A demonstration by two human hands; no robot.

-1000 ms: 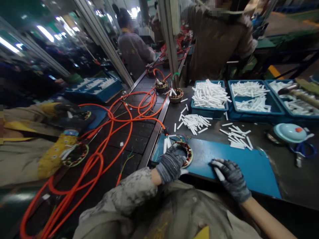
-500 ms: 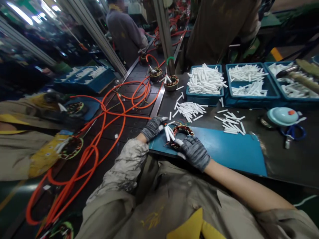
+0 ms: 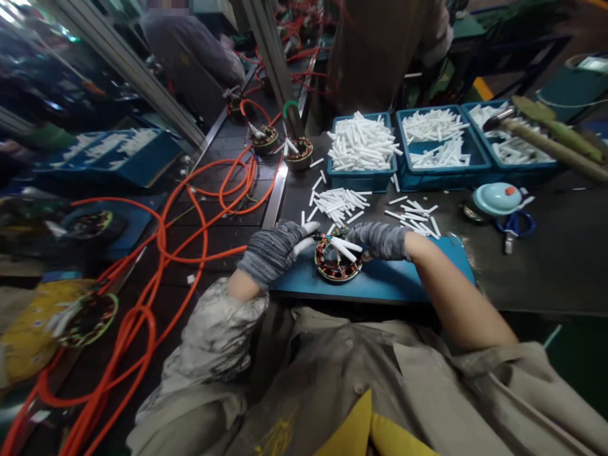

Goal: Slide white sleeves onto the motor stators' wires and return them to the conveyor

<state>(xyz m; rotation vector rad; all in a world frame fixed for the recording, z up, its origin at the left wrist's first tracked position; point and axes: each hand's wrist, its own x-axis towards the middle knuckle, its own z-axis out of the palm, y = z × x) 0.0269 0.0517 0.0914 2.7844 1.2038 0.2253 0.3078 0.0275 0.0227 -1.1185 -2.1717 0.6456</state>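
A ring-shaped wound coil (image 3: 338,273) with copper and dark windings lies on a blue mat (image 3: 399,278). White tubes (image 3: 346,248) fan out from wires across its top. My left hand (image 3: 275,248), in a grey striped glove, is at the coil's left, its fingers closed round the dark end of the orange cable. My right hand (image 3: 384,240), gloved alike, curls against the coil's right rear edge; its fingertips are partly hidden behind the tubes, and what they hold is unclear.
Loose white tubes (image 3: 338,204) lie behind the coil. Blue bins (image 3: 363,180) of tubes stand further back. Orange cable (image 3: 205,228) loops at left. A lidded pale-blue container (image 3: 496,197) and blue-handled scissors (image 3: 520,224) lie at right. A co-worker's yellow sleeve (image 3: 28,335) is at far left.
My right hand has moved from the coil's front right to its right rear. The tubes now point rightward instead of toward me. The camera view has shifted right.
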